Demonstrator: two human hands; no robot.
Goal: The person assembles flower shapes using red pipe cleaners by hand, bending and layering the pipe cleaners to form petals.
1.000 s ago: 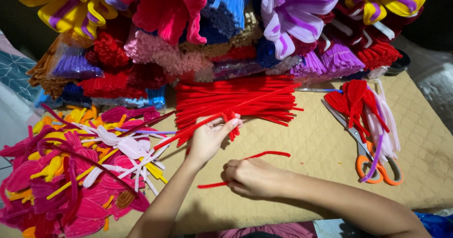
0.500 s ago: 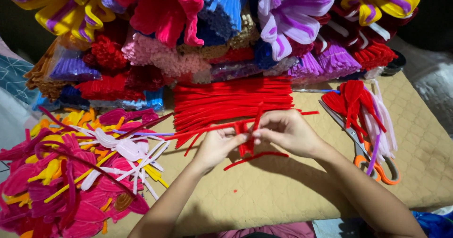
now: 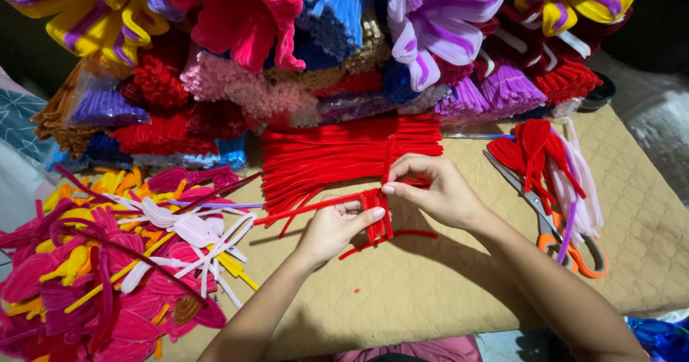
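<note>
Your left hand [image 3: 336,227] and right hand [image 3: 435,190] are both pinching a folded red stem [image 3: 376,217]; red pile [image 3: 337,155] lying just behind; scissors [image 3: 556,233] resting on the desk [image 3: 430,290].

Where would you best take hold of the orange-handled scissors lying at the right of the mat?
Probably by the orange handle loops, coming from the near right side. The scissors lie flat with the loops toward the person and the blades pointing away up-left; the blade end sits under a bundle of red and white pipe cleaners, so only the handle end lies mostly open.
</note>
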